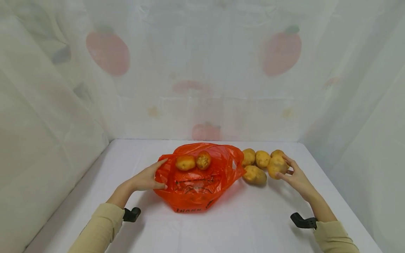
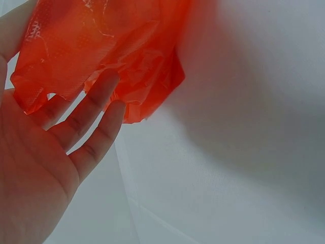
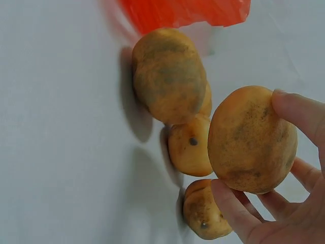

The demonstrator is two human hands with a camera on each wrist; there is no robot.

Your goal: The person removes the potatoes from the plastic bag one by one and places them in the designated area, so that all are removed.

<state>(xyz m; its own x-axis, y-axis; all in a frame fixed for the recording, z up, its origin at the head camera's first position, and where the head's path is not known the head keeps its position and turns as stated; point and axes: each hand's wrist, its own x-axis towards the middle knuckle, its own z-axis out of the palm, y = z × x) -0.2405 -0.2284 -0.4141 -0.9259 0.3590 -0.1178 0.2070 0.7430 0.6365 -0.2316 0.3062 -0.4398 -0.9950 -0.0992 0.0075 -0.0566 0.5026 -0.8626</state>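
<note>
A red plastic bag with dark print sits on the table, its mouth spread wide. Two potatoes lie in it against the far side. My left hand holds the bag's left rim, thumb and fingers apart; in the left wrist view, the bag's edge overlaps some fingers. My right hand grips a yellow-brown potato between thumb and fingers, raised over the table. Several other potatoes, including a large one, rest between that hand and the bag; the held potato partly hides some.
A white cloth covers the table. Pale curtains with faint fruit prints stand behind it and along both sides. Black wrist mounts stick out below both wrists.
</note>
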